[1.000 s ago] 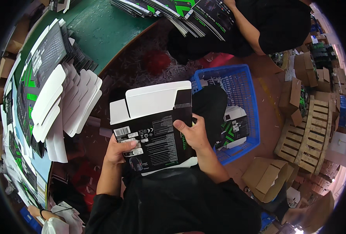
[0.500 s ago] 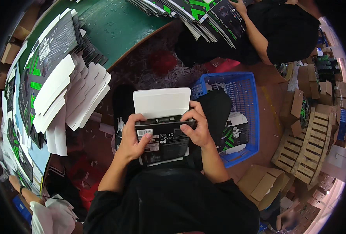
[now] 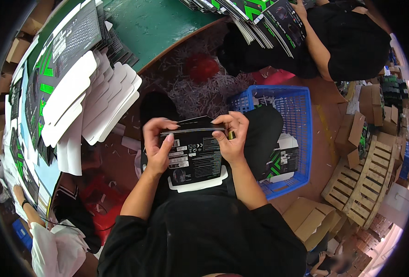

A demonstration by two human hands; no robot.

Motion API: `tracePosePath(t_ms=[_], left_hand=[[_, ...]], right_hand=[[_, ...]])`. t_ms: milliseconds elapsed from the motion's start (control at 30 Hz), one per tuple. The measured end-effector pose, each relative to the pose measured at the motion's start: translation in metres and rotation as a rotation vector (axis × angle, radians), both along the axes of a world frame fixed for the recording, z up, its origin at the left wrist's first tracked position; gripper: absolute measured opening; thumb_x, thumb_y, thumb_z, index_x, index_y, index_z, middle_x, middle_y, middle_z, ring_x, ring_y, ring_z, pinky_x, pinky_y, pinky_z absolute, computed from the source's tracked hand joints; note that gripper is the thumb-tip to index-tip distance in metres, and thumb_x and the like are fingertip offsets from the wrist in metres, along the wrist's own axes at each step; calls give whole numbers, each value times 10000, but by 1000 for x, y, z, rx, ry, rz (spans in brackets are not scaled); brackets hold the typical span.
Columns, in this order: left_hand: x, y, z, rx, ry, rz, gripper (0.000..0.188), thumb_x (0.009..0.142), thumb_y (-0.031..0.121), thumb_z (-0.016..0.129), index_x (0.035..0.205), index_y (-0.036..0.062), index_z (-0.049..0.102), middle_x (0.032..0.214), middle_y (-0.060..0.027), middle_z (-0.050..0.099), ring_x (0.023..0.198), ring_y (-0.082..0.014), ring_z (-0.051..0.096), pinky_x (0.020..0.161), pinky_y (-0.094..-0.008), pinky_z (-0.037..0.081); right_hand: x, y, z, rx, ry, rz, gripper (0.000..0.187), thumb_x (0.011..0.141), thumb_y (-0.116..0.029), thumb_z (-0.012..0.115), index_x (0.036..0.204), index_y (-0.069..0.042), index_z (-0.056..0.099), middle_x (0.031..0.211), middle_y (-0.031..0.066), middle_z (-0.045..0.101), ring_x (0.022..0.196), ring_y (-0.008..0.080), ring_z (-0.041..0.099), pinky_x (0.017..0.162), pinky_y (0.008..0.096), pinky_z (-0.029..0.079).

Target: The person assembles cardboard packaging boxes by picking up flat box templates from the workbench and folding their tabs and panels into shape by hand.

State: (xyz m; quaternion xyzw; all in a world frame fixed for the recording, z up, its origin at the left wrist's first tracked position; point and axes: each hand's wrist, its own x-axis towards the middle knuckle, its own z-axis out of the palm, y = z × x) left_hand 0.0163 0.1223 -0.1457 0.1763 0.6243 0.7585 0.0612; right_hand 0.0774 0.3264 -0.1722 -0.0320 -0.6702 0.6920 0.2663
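Observation:
A black printed cardboard box (image 3: pixel 196 161) stands over my lap, its back panel with pale print and a small barcode toward me. White flaps (image 3: pixel 199 185) stick out at its lower end. My left hand (image 3: pixel 156 144) grips the upper left corner, thumb on the printed panel and fingers over the far side. At the upper right corner my right hand (image 3: pixel 233 137) holds the box the same way, thumb on the near face. Both hands lie along the top edge, where a black flap shows. The inside of the box is hidden.
A stack of flat black-and-green cartons with white flaps (image 3: pixel 71 99) overhangs the green table (image 3: pixel 163 27) at left. A blue basket (image 3: pixel 307 138) holding a carton (image 3: pixel 285 159) stands right. Another person's arm (image 3: pixel 317 46) reaches over cartons at the far side. Wooden pallets (image 3: pixel 359 175) lie right.
The white inner side of the top flap, which stood up before, no longer shows; the flap is folded over. Both hands have moved slightly up along the box's top edge.

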Motion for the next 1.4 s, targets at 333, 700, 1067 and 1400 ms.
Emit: tracePosePath(t_ms=[333, 700, 1067, 1400], left_hand=[[4, 8, 33, -21, -244, 143, 230, 929, 122, 600, 1106, -17, 652, 1140, -141, 619, 1054, -223, 596, 970, -330, 429], [10, -26, -13, -53, 67, 40, 305, 949, 189, 539, 1024, -46, 719, 1078, -191, 673, 1107, -323, 617, 999, -427, 443], [9, -26, 8, -198, 72, 16, 446, 957, 296, 519, 1203, -69, 587, 1166, -197, 599, 1102, -274, 582, 999, -392, 432], [11, -32, 6, -25, -17, -24, 267, 854, 122, 578, 1002, -51, 717, 1122, -170, 610, 1112, -285, 584, 988, -387, 435]], right_hand=[[-9, -7, 62, 75, -397, -33, 133, 886, -97, 731, 985, -37, 666, 902, -22, 644, 655, 21, 407, 574, 196, 328], [-1, -9, 35, -139, -258, 129, 141, 866, 26, 669, 1000, -12, 697, 1052, 53, 629, 703, 39, 439, 617, 189, 339], [1, -22, 44, -58, -323, 32, 99, 927, -77, 688, 1011, -23, 686, 1002, 14, 635, 648, 22, 363, 582, 198, 306], [-1, -21, 42, -176, -321, 85, 112, 891, -53, 701, 1000, -28, 692, 1053, 24, 651, 637, 21, 335, 579, 195, 302]])
